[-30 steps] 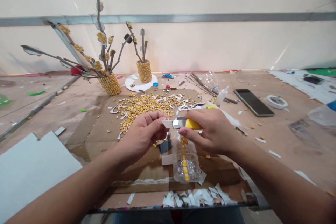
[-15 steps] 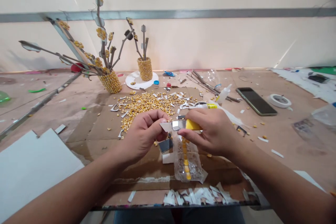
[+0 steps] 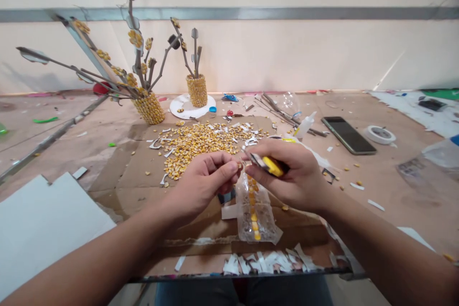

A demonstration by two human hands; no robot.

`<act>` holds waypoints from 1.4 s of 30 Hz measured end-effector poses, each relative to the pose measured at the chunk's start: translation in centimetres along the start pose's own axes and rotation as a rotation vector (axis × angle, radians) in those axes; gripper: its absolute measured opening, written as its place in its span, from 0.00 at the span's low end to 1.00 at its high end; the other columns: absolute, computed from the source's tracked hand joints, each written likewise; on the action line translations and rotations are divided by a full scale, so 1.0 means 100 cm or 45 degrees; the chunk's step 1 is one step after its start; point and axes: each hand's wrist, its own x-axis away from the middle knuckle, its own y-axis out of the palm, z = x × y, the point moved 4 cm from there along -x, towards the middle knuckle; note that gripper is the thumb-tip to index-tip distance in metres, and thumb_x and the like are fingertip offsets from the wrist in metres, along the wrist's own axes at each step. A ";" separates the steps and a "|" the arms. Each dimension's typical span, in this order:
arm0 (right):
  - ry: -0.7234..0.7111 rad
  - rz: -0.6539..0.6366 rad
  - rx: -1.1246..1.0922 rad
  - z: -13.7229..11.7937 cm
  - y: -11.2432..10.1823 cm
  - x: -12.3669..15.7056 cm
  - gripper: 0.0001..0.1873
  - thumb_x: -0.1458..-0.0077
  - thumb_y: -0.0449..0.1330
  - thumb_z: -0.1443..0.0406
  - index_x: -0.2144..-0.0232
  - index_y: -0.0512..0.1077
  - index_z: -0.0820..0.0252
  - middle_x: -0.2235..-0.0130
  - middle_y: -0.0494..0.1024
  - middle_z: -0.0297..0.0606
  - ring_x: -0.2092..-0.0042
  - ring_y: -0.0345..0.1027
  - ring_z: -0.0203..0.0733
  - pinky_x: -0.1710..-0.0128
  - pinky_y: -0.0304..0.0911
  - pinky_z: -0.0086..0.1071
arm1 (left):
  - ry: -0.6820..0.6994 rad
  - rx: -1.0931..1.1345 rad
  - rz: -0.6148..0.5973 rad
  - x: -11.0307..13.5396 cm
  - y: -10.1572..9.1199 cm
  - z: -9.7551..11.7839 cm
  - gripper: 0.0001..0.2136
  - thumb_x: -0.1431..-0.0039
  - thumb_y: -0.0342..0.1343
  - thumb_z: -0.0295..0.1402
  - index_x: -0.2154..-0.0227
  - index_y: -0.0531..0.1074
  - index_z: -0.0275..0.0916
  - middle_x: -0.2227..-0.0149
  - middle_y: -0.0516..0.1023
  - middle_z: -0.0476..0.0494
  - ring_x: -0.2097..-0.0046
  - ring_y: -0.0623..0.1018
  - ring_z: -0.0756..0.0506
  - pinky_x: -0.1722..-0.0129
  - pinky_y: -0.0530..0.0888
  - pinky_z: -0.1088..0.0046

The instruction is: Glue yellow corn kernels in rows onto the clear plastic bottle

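My right hand (image 3: 289, 172) is wrapped round a yellow utility knife (image 3: 273, 166), whose blade end points left and is blurred. Facing it, my left hand (image 3: 213, 174) pinches thumb and forefinger together on something tiny and pale, too small to name. The fingertips of both hands nearly meet. Just below them lies a clear plastic piece (image 3: 263, 210) with a row of corn kernels down its middle. Behind my hands spreads a pile of loose corn kernels (image 3: 201, 143) mixed with white scraps, on brown cardboard (image 3: 122, 167).
Two kernel-covered pots, the larger (image 3: 149, 109) and the smaller (image 3: 196, 91), hold twigs at the back. A glue bottle (image 3: 304, 125), a phone (image 3: 348, 135) and a tape roll (image 3: 380, 135) lie right. White board (image 3: 50, 229) is at left; paper scraps (image 3: 265, 264) line the front edge.
The knife has turned in my right hand, its blade swinging from flat across the left fingers to angled upward. My left hand has shifted slightly right, still pinching.
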 end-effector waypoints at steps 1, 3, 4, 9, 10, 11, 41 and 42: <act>-0.081 -0.026 0.018 -0.004 0.002 0.001 0.05 0.37 0.65 0.69 0.58 0.77 0.55 0.64 0.82 0.38 0.64 0.75 0.40 0.63 0.69 0.34 | -0.018 -0.007 -0.006 0.001 0.001 -0.001 0.18 0.41 0.72 0.45 0.71 0.74 0.37 0.75 0.71 0.52 0.75 0.64 0.53 0.73 0.61 0.76; -0.171 -0.070 0.093 -0.006 0.003 0.003 0.10 0.39 0.64 0.72 0.56 0.77 0.55 0.62 0.82 0.39 0.63 0.77 0.41 0.62 0.70 0.34 | -0.077 -0.013 0.003 0.002 0.002 -0.003 0.15 0.44 0.73 0.41 0.70 0.75 0.37 0.74 0.72 0.52 0.74 0.65 0.53 0.73 0.62 0.76; -0.192 -0.091 0.131 -0.006 0.003 0.003 0.13 0.39 0.63 0.73 0.54 0.77 0.55 0.62 0.82 0.40 0.63 0.77 0.42 0.63 0.70 0.34 | -0.105 -0.012 0.005 0.002 0.002 -0.004 0.15 0.45 0.74 0.40 0.70 0.76 0.37 0.74 0.72 0.52 0.74 0.66 0.53 0.72 0.63 0.76; -0.232 -0.167 0.185 -0.004 0.002 0.005 0.13 0.39 0.62 0.73 0.52 0.74 0.57 0.61 0.81 0.40 0.61 0.75 0.42 0.61 0.69 0.33 | -0.150 -0.032 -0.031 0.003 0.002 -0.005 0.13 0.47 0.75 0.36 0.70 0.76 0.37 0.74 0.73 0.52 0.73 0.67 0.52 0.70 0.65 0.75; -0.228 -0.176 0.187 -0.005 0.002 0.004 0.12 0.38 0.62 0.73 0.53 0.73 0.57 0.62 0.80 0.40 0.61 0.75 0.42 0.61 0.69 0.33 | -0.155 -0.049 -0.044 0.003 0.002 -0.005 0.12 0.46 0.74 0.36 0.69 0.76 0.37 0.73 0.74 0.52 0.72 0.68 0.52 0.70 0.65 0.75; -0.204 -0.191 0.181 -0.005 0.000 0.003 0.10 0.37 0.61 0.72 0.54 0.73 0.57 0.62 0.80 0.39 0.62 0.74 0.41 0.62 0.68 0.32 | -0.150 -0.072 -0.063 0.003 0.002 -0.004 0.12 0.44 0.73 0.38 0.69 0.77 0.37 0.72 0.75 0.51 0.72 0.68 0.52 0.69 0.66 0.75; 0.465 -0.903 0.165 0.009 -0.015 0.003 0.08 0.33 0.62 0.66 0.67 0.69 0.56 0.65 0.78 0.34 0.66 0.70 0.39 0.67 0.59 0.32 | -0.222 -0.636 -0.199 -0.002 -0.010 -0.012 0.36 0.43 0.70 0.32 0.34 0.64 0.47 0.41 0.76 0.37 0.47 0.79 0.37 0.47 0.75 0.55; 0.460 -0.915 0.164 0.009 -0.014 0.003 0.08 0.33 0.61 0.66 0.66 0.69 0.56 0.65 0.78 0.34 0.66 0.70 0.39 0.66 0.59 0.32 | -0.225 -0.632 -0.199 -0.001 -0.010 -0.011 0.35 0.43 0.70 0.33 0.34 0.63 0.47 0.42 0.76 0.38 0.46 0.78 0.37 0.47 0.75 0.55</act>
